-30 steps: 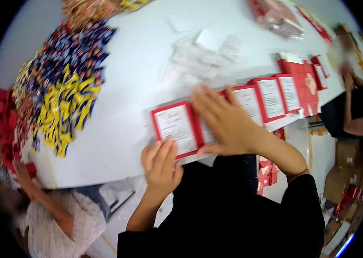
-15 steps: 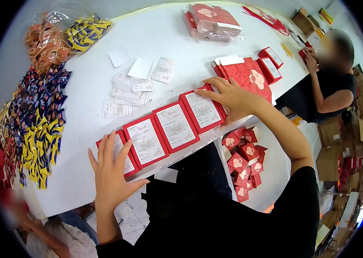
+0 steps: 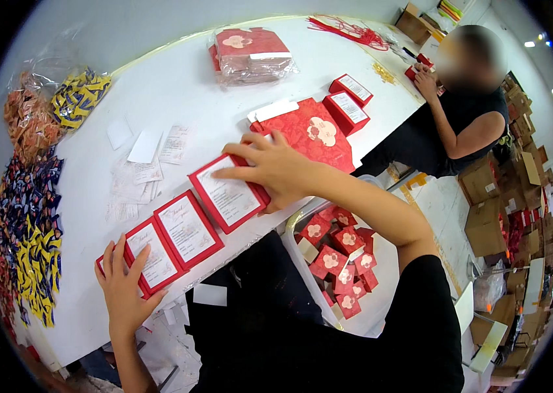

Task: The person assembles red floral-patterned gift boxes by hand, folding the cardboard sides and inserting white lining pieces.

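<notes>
A: What changed?

B: Gap's opened in the row of red boxes (image 3: 189, 230) along the tabletop's (image 3: 87, 308) near edge, so it's no longer one unbroken line. Left hand's (image 3: 123, 280) fingers are spread over the left end; right hand (image 3: 270, 169) straddles the right end, can't tell if clamped.

A: Boxes look?

B: Rectangular, red-bordered, printed white cards (image 3: 226, 200) on top.
</notes>
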A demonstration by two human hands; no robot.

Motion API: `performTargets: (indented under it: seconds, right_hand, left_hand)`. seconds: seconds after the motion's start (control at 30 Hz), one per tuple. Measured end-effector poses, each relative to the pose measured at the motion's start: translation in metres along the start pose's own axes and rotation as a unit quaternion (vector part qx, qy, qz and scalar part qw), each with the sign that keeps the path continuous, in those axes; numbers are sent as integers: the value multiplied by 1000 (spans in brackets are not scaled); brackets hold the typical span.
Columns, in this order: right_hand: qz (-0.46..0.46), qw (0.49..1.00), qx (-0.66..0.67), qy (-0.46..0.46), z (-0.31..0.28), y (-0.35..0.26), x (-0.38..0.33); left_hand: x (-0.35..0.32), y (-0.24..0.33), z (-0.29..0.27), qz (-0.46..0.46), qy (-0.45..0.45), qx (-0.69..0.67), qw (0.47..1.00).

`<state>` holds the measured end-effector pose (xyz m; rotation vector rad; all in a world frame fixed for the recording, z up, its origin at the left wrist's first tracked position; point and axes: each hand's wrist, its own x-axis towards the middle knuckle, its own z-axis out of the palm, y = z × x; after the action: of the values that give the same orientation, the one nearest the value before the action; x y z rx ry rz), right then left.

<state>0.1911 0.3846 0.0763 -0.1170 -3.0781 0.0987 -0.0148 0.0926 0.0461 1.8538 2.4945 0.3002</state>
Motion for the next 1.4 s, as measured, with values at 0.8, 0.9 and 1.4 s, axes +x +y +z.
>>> performTargets:
  seconds: [0.8, 0.9, 1.4]
  right_hand:
    - [284, 941, -118, -139, -44, 343, -211]
    - [265, 952, -81, -131, -29, 343, -197]
    - [183, 814, 507, 217, 97, -50, -60]
  left_hand:
    - [1, -11, 1, -43, -56, -18, 997]
    - [3, -21, -12, -97, -77, -130, 984]
    - [-54, -64, 6, -209, -36, -322, 923]
